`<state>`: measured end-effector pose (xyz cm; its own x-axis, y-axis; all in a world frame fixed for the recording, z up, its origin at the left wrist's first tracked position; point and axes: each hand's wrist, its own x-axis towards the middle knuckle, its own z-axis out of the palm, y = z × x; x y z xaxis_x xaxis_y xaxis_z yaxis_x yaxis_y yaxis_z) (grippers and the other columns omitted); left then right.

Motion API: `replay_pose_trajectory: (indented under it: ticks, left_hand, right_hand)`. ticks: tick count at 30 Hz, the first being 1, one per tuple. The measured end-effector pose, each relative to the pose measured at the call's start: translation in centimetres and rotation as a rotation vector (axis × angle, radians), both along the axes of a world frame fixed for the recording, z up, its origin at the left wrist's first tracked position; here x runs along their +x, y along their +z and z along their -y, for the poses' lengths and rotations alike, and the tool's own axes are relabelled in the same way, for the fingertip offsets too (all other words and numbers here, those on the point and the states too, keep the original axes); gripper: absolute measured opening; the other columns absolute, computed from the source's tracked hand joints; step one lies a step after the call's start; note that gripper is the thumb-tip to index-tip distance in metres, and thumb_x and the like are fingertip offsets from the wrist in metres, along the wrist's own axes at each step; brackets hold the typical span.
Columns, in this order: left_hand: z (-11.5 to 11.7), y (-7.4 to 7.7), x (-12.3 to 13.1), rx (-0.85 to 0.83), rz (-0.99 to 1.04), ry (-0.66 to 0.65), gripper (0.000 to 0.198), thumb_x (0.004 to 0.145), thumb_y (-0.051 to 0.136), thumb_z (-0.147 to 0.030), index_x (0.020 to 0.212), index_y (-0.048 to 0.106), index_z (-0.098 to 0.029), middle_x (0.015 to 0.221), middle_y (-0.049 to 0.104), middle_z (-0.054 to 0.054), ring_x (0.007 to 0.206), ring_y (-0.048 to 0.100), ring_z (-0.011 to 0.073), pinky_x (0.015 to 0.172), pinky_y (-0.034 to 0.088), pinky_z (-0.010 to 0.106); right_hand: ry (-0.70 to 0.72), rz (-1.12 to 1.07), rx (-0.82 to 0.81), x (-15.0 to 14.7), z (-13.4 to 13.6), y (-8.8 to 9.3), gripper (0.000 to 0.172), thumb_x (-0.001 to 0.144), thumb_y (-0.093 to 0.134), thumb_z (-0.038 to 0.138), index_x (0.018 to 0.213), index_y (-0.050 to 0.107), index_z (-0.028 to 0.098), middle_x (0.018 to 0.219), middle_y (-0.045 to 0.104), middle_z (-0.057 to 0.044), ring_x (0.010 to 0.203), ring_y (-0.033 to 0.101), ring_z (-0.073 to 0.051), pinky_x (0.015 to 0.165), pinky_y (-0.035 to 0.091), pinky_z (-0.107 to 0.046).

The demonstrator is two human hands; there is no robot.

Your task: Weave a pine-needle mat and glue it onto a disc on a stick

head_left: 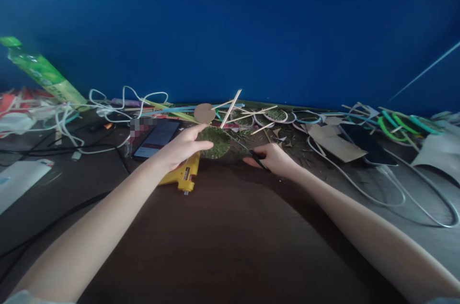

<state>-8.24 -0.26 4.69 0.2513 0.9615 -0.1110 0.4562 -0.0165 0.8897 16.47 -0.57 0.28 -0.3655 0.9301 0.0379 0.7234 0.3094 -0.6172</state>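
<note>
In the middle of the head view, my left hand (187,145) grips the left edge of a round green disc (217,145), its thumb lying on the disc's face. The disc has a rough, grass-like surface. My right hand (275,159) is closed around the dark handles of a pair of scissors (258,156). Their thin blades point up and left, toward the disc's right edge; whether they touch it I cannot tell. Beneath my left wrist lies a yellow glue gun (185,177), partly hidden. Just beyond the disc is a brown cardboard circle (204,113).
Wooden sticks (230,108) and green clippings (298,146) lie behind my hands. To the left are a phone (156,140), white cables (77,127) and a tilted green bottle (43,72). Cardboard (338,141), another phone (370,143) and coloured rings (395,124) lie right. A blue wall (230,31) stands behind.
</note>
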Motion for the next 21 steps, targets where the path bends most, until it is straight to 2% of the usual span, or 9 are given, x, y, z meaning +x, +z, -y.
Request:
replay_pose_trajectory:
  ticks: [6,12,21]
  left_hand:
    - [-0.02,-0.06,0.03,0.008,-0.025,0.003,0.076,0.073,0.062,-0.037,0.14,0.03,-0.023,0.15,0.024,0.007,0.137,0.023,0.0259,0.111,0.023,0.041]
    - [-0.02,-0.14,-0.03,0.009,-0.018,-0.015,0.077,0.073,0.062,-0.037,0.14,0.029,-0.022,0.15,0.023,0.007,0.137,0.023,0.0246,0.111,0.023,0.041]
    - [-0.07,-0.23,-0.12,-0.006,-0.021,0.004,0.077,0.072,0.063,-0.037,0.14,0.03,-0.021,0.149,0.024,0.009,0.136,0.024,0.0273,0.11,0.024,0.043]
  right_hand:
    - [0.017,-0.015,-0.058,0.17,-0.14,-0.17,0.047,0.069,0.052,0.058,0.048,0.037,0.018,0.048,0.028,0.005,0.049,0.028,-0.007,0.044,0.022,-0.023]
    - [0.02,-0.036,-0.094,0.18,-0.24,-0.12,0.042,0.071,0.052,0.051,0.048,0.037,0.018,0.05,0.03,0.004,0.049,0.028,-0.007,0.044,0.023,-0.022]
    - [0.024,-0.003,-0.106,0.47,-0.6,-0.37,0.044,0.071,0.051,0.054,0.048,0.038,0.018,0.049,0.03,0.004,0.049,0.029,-0.008,0.043,0.022,-0.023]
